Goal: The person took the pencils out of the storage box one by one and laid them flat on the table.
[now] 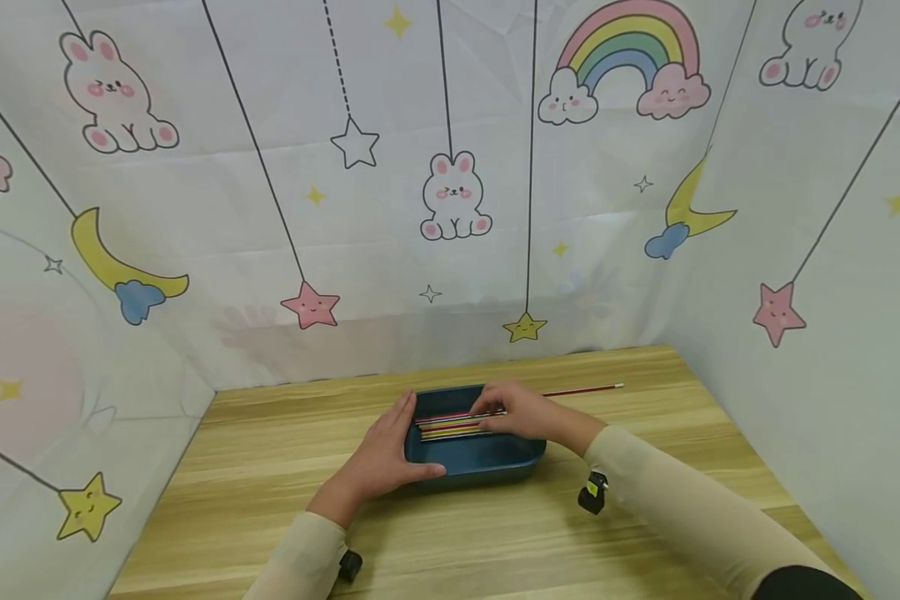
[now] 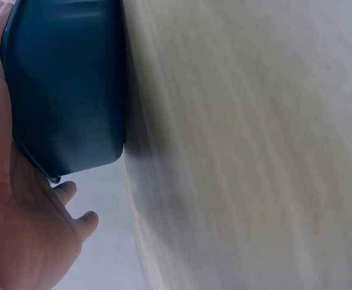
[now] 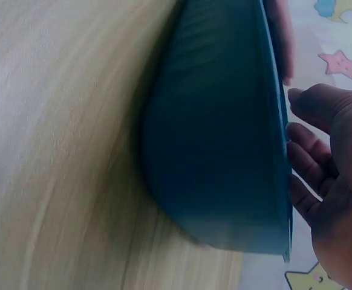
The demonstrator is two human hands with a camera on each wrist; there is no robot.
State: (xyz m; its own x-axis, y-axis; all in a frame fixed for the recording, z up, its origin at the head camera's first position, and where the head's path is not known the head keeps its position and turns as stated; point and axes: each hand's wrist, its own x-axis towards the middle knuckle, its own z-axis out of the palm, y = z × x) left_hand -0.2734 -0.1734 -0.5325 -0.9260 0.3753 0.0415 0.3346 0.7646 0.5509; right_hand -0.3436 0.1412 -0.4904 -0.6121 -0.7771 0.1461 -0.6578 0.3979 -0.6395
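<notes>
A dark blue tray (image 1: 480,479) stands on the table with a bunch of thin striped pencils (image 1: 446,427) lying lengthwise in it. My left hand (image 1: 378,450) rests around the tray's left end, thumb along the front rim and straight fingers at the back left corner. The left wrist view shows its palm beside the tray wall (image 2: 67,84). Over the tray's right side, my right hand (image 1: 525,410) reaches in, thumb and bent fingers pinching at the pencils' right ends; its fingertips are partly hidden. In the right wrist view, the right fingers (image 3: 309,157) appear beyond the rim.
A single dark red pencil (image 1: 585,390) with a pale end lies behind and right of the tray; its left part is hidden by the right hand. White printed cloth (image 1: 390,250) encloses the wood-grain table (image 1: 270,467) at the back and sides.
</notes>
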